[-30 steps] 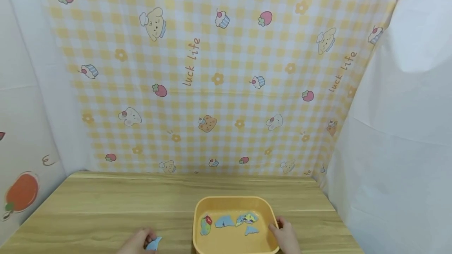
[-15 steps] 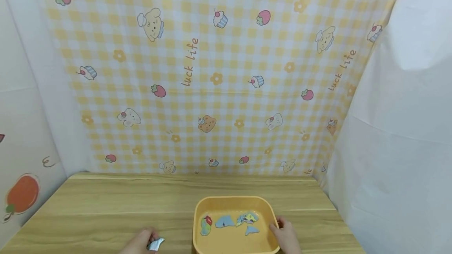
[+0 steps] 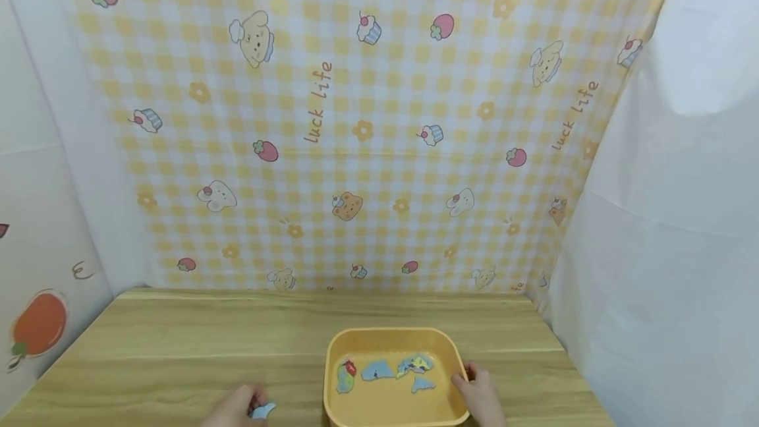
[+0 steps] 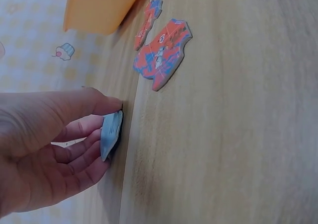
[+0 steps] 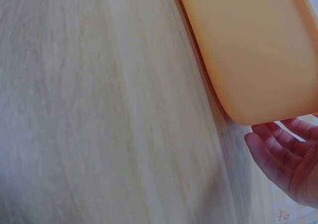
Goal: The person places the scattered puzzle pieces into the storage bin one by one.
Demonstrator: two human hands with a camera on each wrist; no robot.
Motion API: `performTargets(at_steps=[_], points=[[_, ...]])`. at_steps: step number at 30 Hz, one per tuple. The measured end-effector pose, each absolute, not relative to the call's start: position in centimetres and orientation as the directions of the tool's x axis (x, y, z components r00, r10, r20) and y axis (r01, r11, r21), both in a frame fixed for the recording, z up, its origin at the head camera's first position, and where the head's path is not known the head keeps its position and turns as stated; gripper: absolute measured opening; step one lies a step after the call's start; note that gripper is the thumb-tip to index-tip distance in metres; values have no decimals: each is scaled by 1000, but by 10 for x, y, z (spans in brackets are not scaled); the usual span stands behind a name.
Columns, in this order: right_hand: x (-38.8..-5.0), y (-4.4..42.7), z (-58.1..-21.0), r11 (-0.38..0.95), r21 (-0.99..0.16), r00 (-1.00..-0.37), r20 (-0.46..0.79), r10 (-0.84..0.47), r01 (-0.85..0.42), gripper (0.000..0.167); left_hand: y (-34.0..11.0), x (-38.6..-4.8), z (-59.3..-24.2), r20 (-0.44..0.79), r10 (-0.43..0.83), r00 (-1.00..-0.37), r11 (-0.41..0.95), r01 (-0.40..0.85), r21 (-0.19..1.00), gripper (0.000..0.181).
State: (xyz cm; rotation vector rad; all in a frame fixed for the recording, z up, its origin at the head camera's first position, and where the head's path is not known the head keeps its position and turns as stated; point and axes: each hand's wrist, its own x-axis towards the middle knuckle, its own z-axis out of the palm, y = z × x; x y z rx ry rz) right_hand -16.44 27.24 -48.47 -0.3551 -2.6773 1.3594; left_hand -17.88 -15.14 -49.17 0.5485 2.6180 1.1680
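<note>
Between the thumb and fingers of my left hand is a light blue puzzle-like piece, tilted just above or against the wooden table, left of the yellow tray. My right hand grips the tray's right side, thumb at the rim and fingers around the outside. Inside the tray lie a green and red piece, a blue piece, a yellow and blue cluster and a small blue piece.
In the left wrist view, two red and blue pieces lie on the wooden table near the tray. A yellow checked cloth hangs behind the table, with pale cloths on both sides.
The piece in my left hand has turned in the fingers, and that hand has shifted slightly right. My right hand has stayed on the tray, which has hardly moved.
</note>
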Motion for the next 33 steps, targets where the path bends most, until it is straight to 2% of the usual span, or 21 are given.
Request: performTargets(at_steps=[6, 16, 23, 29, 33], points=[[-164, 272, -484, 573, -804, -965, -3, 261, 157, 30, -147, -176, -490, -52, 360, -932, 675, 221, 704, 17], [-164, 272, -484, 587, -795, -964, 15, 266, 150, 27, -138, -180, -482, -49, 356, -933, 688, 226, 690, 19], [-163, 271, -482, 583, -800, -967, 20, 256, 138, 29, -128, -182, -474, -41, 291, -956, 713, 188, 675, 25], [-163, 270, -482, 574, -808, -969, 12, 249, 137, 30, -125, -180, -472, 51, 319, -946, 707, 274, 652, 23], [-163, 271, -482, 569, -809, -968, 4, 251, 144, 30, -123, -181, -470, 64, 339, -939, 701, 297, 649, 22]])
